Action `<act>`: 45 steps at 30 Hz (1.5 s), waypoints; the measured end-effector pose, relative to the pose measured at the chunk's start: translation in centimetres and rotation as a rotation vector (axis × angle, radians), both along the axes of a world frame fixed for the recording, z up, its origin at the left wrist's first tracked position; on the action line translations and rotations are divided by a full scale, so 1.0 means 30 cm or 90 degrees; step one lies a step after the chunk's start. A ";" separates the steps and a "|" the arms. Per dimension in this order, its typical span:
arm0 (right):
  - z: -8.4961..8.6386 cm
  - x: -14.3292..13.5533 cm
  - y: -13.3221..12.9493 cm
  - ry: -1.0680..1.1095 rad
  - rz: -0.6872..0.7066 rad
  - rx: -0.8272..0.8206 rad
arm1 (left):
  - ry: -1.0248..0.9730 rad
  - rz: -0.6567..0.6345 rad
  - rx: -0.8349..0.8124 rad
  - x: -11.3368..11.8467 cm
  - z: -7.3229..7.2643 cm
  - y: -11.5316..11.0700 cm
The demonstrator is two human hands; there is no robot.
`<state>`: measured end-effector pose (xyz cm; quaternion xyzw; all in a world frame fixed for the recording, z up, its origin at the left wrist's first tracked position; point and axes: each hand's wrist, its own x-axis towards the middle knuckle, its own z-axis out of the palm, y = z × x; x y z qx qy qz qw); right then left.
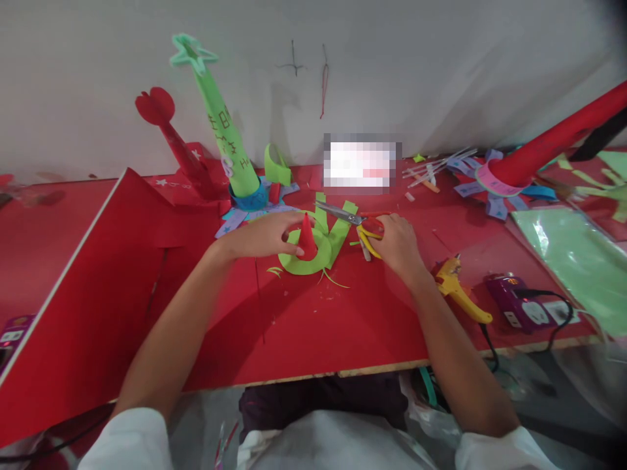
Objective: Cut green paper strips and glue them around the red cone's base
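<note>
Left hand [267, 235] pinched the red cone [307, 241], upright in the opening of the green paper ring [304, 267]; light pressure suited it. Scissors [343, 213], tips best kept off fingers, sat grasped in right hand [398, 243].

Scissors [356, 219] left of glue gun [459, 292]

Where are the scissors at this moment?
In the head view, near the middle, the scissors are in the right hand, right of the red cone.
</note>
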<state>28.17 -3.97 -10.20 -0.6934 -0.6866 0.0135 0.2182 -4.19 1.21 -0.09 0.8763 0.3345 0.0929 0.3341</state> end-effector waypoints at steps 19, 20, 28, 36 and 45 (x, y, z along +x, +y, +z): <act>-0.008 0.058 -0.003 0.005 -0.044 -0.001 | -0.071 0.238 0.113 0.027 0.023 0.000; 0.012 0.042 -0.011 0.035 -0.030 0.035 | -0.071 0.236 0.125 0.037 0.025 -0.008; 0.086 -0.211 -0.118 0.409 0.266 -0.010 | -0.166 0.104 0.148 0.182 -0.005 -0.144; 0.025 -0.193 -0.085 0.663 0.098 0.098 | -0.057 0.232 0.184 0.058 0.010 -0.088; 0.020 -0.186 -0.073 0.760 0.078 0.148 | 0.443 0.202 0.241 -0.025 -0.210 -0.205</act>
